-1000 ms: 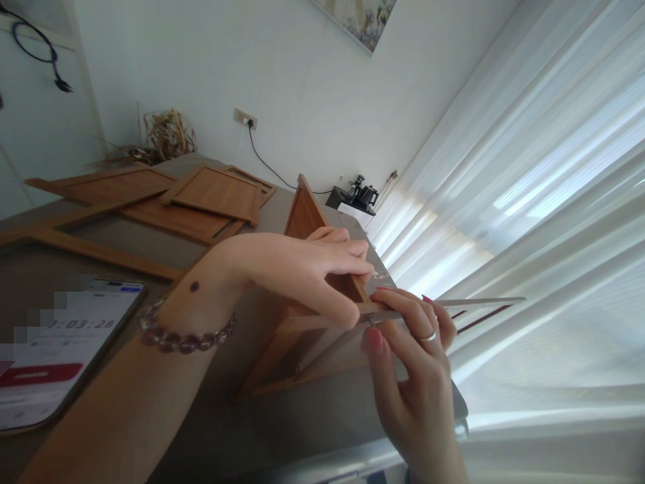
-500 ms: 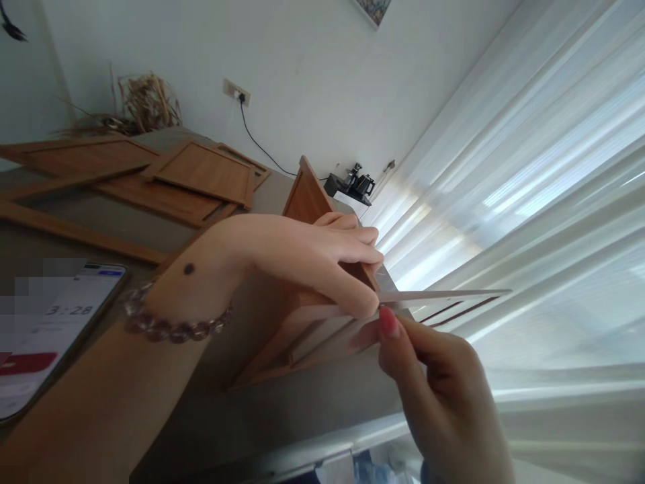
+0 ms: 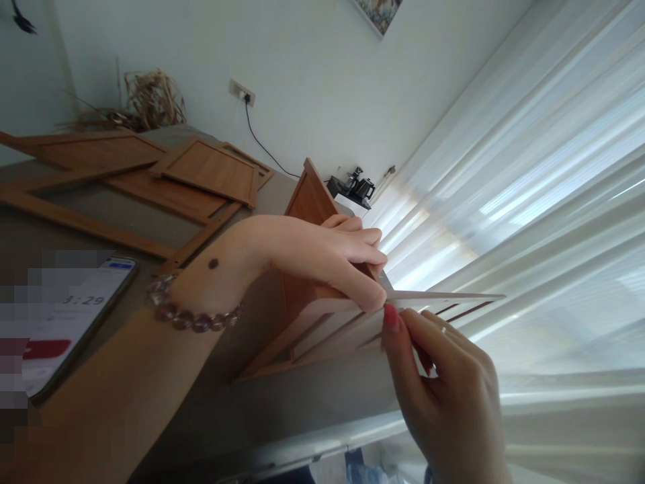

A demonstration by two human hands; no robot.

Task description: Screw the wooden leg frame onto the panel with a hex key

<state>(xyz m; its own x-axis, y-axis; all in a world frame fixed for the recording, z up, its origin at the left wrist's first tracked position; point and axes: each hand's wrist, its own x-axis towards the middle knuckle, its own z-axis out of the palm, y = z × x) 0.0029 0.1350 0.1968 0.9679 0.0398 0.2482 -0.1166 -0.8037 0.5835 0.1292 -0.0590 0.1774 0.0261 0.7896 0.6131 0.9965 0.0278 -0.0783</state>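
Note:
My left hand (image 3: 322, 259), with a bead bracelet on the wrist, is closed over the corner of an upright wooden panel (image 3: 305, 202), thumb and fingers pinching its edge. A second wooden frame (image 3: 322, 333) meets that panel at the corner and juts out past the table edge toward the curtain. My right hand (image 3: 443, 383) sits just below the corner with thumb and forefinger pinched at the joint; what they hold is too small to make out.
Several flat wooden panels and frames (image 3: 201, 175) lie on the grey table (image 3: 302, 403) behind. A phone (image 3: 70, 323) showing a timer lies at the left. A white curtain (image 3: 529, 202) fills the right side. A wall socket with a cable (image 3: 242, 93) and dried grass are at the back.
My right hand has shifted slightly lower and its fingers have regripped at the corner joint. The phone timer has advanced. My left hand keeps its hold.

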